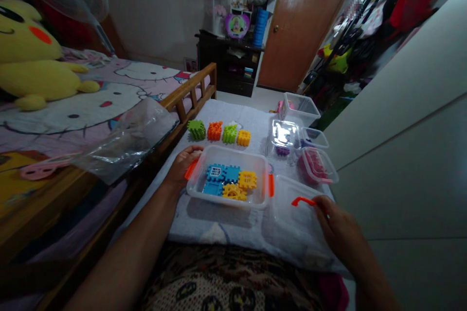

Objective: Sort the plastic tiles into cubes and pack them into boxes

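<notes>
A clear plastic box [260, 161] with orange side latches lies on a white cloth and holds blue and yellow toy blocks [229, 181]. My left hand [183, 163] grips the box's left end by its orange latch. To the right lies the box's clear lid [295, 214] with an orange handle [303, 200]. My right hand [337, 228] rests on the lid's right edge, fingers curled at the handle. A row of green, orange, light green and yellow blocks [219, 132] lies beyond the box.
Several clear containers [299, 107] stand at the right, one holding pink pieces [314, 165]. A bed with a wooden rail [189, 91], a clear plastic bag [127, 138] and a yellow plush toy [32, 58] is to the left. A white wall [408, 131] runs along the right.
</notes>
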`<act>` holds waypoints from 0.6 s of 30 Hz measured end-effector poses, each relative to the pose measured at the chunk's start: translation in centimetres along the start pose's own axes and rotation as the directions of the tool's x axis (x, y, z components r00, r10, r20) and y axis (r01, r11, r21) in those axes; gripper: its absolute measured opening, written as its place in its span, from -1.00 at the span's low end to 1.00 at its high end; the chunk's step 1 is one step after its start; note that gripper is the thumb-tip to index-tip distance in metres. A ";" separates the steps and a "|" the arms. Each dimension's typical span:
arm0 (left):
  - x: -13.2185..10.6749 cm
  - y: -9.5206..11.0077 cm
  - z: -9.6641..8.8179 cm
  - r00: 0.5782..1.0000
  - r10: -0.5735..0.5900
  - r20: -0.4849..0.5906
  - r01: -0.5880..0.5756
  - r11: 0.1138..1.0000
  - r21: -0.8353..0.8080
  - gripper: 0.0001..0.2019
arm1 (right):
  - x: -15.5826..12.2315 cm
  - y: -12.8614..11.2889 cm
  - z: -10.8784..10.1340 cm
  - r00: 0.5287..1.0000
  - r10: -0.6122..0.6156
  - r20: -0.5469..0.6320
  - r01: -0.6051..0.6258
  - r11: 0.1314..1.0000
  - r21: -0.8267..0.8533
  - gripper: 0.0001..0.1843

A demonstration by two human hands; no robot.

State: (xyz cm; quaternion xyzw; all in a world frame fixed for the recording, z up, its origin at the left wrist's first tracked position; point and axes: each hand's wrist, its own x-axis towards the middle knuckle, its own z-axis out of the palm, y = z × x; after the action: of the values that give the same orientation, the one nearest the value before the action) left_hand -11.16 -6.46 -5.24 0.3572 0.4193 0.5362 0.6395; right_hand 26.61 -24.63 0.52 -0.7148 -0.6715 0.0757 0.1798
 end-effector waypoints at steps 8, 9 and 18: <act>-0.1 -0.1 0.3 0.998 0.038 -0.040 -0.038 0.999 0.003 -0.64 | -1.2 -1.5 -3.5 0.985 -0.082 -0.151 0.064 0.991 -0.120 -0.70; -0.1 -0.2 0.4 0.998 0.043 -0.051 -0.043 0.999 -0.002 -0.65 | -0.9 -2.2 -4.0 0.979 -0.107 -0.176 0.085 0.988 -0.127 -0.70; -0.4 -0.8 1.7 0.991 0.103 -0.089 -0.104 0.995 0.001 -0.71 | 6.5 -12.0 -2.8 0.920 -0.369 -0.135 0.352 0.926 -0.133 -0.73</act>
State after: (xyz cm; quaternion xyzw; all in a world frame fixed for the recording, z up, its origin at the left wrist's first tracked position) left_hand -9.35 -7.02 -5.22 0.3533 0.4275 0.5847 0.5921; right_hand 16.94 -18.22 8.24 -0.5910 -0.7786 -0.0512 0.2048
